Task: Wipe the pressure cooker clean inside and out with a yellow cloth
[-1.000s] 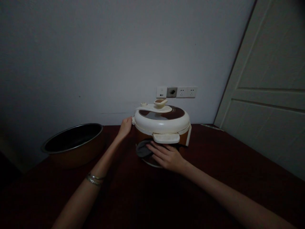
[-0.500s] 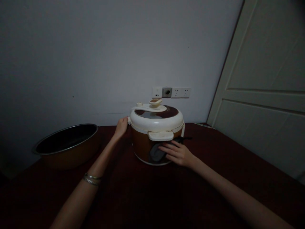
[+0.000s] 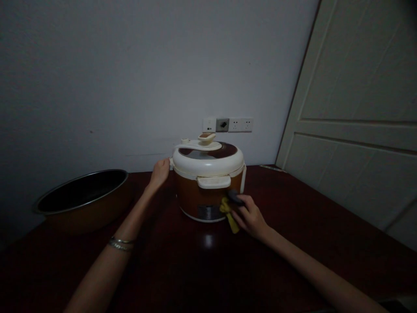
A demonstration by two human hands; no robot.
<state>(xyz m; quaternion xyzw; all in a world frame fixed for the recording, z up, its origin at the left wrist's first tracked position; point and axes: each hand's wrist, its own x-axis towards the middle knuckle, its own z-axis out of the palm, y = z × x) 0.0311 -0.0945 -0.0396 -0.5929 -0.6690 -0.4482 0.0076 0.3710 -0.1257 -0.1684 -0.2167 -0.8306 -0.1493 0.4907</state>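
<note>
With the cooker [image 3: 189, 191] standing on the desk [image 3: 182, 265] before the far wall [image 3: 146, 87], let the left hand [image 3: 160, 173], gripping its left handle [image 3: 171, 164], brace it while the right hand [image 3: 252, 218], clutching the grey-and-yellow cloth [image 3: 233, 223], presses evenly around the lower right front.

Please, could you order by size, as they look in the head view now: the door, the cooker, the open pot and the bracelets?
1. Door, although cut off by the picture edge
2. Cooker and open pot, not ranked: the pot looks wider, the cooker taller
3. Bracelets
</note>
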